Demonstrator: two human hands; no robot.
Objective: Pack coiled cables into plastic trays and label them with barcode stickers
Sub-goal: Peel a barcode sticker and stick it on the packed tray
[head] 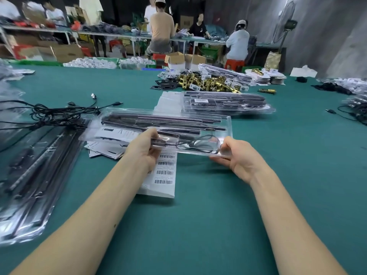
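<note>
From the head camera, both bare forearms reach forward over a green table (198,225). The left hand (142,147) grips the near edge of a clear plastic tray (162,124), thumb on top and fingers curled beneath. The right hand (237,155) pinches the tray's near right corner, thumb against the rim and the other fingers tucked under it. The two hands sit well apart, one at each end of the tray's near compartment. Inside that compartment lies a coiled cable (198,144), black and looped, seen through the clear plastic. Long dark bars fill the tray's farther compartments, and a white paper insert shows at its left end.

A barcode sticker sheet (163,173) lies flat on the table just below the tray, its upper part covered by the tray and the left hand. A stack of packed trays (226,103) sits farther back, one with a white label on top. Loose black cables (51,114) lie tangled at the left, and brass lock parts (210,82) are heaped beyond.

Whether the tray's far edge rests on the table or is lifted cannot be told. The plastic sleeves (25,175) at the left edge are blurred and cut off by the frame. The printing on the stickers is too small to read.
</note>
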